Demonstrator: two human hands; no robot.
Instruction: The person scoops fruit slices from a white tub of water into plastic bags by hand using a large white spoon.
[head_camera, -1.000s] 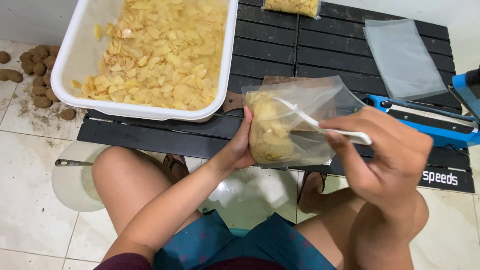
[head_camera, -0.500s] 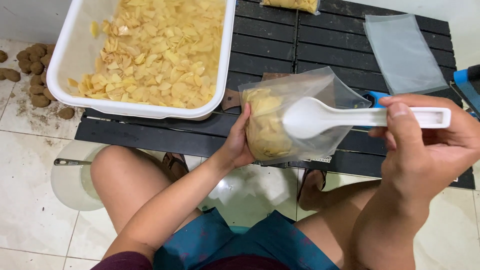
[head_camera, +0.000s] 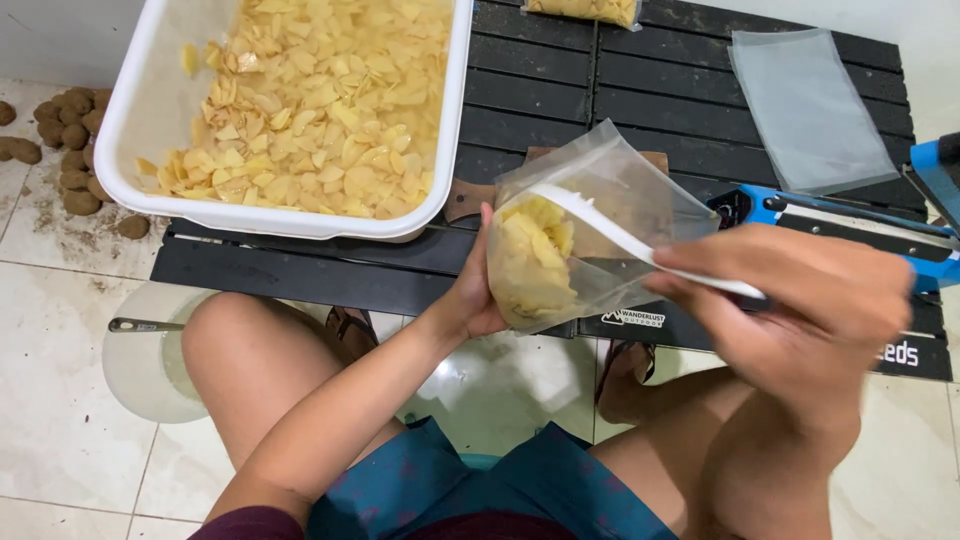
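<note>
Now the left hand grips a clear bag of yellow chips from the side, while the right hand closes round a white spoon dipping into it. Far left on the black slatted table sits a white tub of chips.
</note>
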